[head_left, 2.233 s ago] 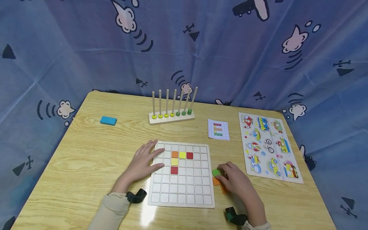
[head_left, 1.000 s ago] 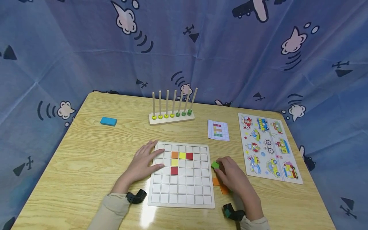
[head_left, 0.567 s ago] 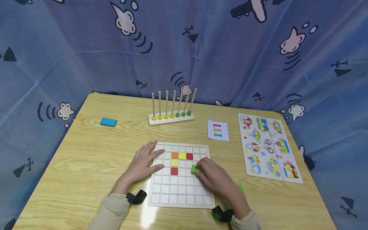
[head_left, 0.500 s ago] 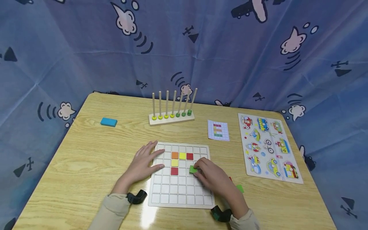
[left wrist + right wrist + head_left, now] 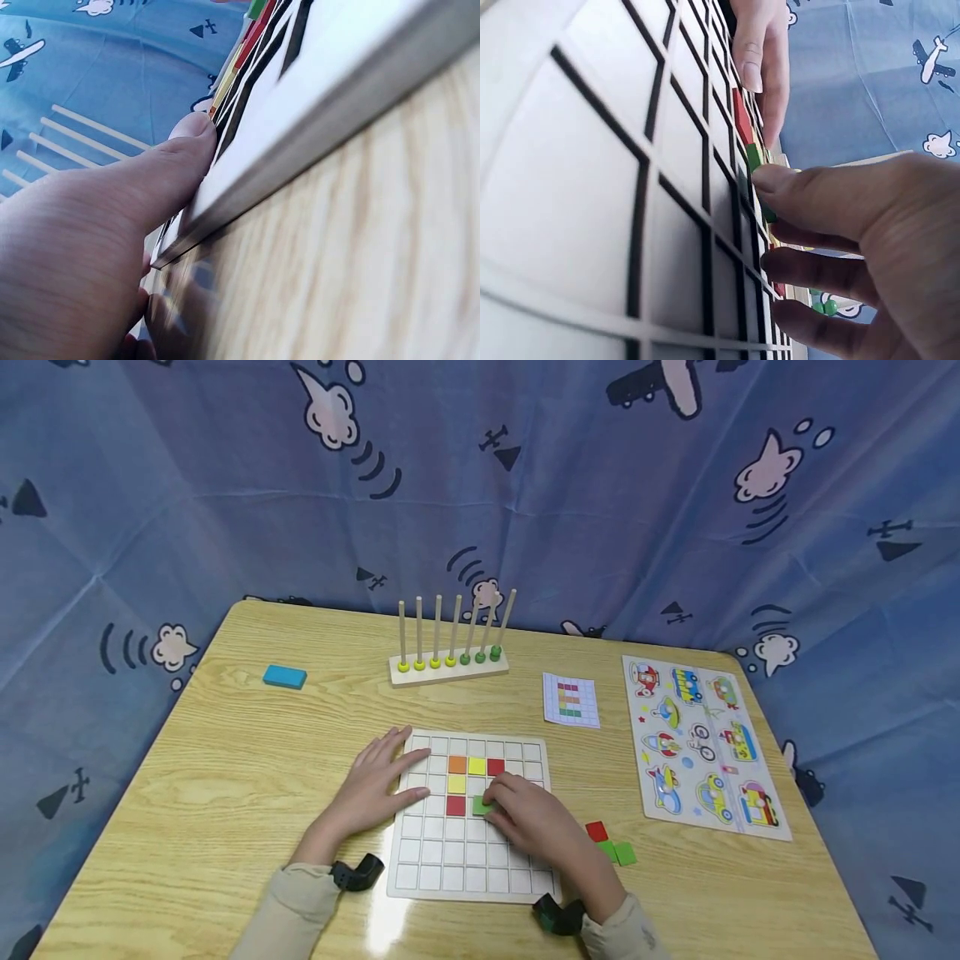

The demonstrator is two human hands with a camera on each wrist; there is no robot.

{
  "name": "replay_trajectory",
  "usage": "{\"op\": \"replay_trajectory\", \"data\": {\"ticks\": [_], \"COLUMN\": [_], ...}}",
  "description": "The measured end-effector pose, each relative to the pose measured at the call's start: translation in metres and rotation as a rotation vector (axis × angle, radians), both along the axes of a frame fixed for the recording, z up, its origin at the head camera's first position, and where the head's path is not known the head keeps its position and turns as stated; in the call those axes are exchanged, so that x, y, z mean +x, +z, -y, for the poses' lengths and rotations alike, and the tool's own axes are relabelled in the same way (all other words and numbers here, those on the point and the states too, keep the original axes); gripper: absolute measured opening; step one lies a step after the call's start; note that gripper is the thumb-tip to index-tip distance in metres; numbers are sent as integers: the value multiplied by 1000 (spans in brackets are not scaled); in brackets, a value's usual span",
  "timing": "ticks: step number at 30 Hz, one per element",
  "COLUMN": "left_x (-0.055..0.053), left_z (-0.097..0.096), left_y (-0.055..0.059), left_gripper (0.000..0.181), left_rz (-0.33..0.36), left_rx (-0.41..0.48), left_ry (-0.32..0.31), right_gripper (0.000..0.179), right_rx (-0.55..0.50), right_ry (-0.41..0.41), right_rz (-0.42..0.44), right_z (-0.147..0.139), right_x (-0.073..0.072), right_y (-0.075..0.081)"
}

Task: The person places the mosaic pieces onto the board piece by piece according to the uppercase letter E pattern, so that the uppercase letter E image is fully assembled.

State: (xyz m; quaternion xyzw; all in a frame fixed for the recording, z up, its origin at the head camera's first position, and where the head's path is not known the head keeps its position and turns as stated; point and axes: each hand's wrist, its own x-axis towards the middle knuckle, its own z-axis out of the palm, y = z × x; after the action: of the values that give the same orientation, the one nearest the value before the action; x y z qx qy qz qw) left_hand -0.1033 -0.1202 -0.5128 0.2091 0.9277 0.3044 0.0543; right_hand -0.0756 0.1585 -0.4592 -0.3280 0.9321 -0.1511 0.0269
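Observation:
My right hand pinches a green square tile over the white grid board, just right of the lower red tile. In the right wrist view the thumb lies on the green tile, close by the red one. My left hand lies spread over the board's left edge, with thumb and a finger on the cells. In the left wrist view its thumb rests on the rim. An orange tile, yellow tiles and another red tile sit in cells.
Loose red and green tiles lie right of the board. Behind stand a peg rack with beads and a pattern card. A vehicle picture board lies at right, a blue block at far left.
My right hand has picked up the green tile from beside the board and carried it left over the grid, next to the lower red tile. The left hand stays put.

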Motion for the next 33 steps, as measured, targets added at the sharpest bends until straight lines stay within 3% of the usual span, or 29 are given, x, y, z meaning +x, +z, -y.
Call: {"op": "replay_trajectory", "data": {"ticks": [8,27,33], "left_x": [-1,-1,0], "left_z": [1,0,0], "left_y": [0,0,0], "left_gripper": [62,62,62], "left_rz": [1,-3,3], "left_rx": [1,-6,-2], "left_ry": [2,1,2], "right_gripper": [15,14,17], "right_rx": [-2,42,8], "right_ry": [27,-1,-88], "right_rz": [-11,10,34], "right_z": [4,10,0], "right_x": [-1,1,3], "right_y": [-3,1,4]}}
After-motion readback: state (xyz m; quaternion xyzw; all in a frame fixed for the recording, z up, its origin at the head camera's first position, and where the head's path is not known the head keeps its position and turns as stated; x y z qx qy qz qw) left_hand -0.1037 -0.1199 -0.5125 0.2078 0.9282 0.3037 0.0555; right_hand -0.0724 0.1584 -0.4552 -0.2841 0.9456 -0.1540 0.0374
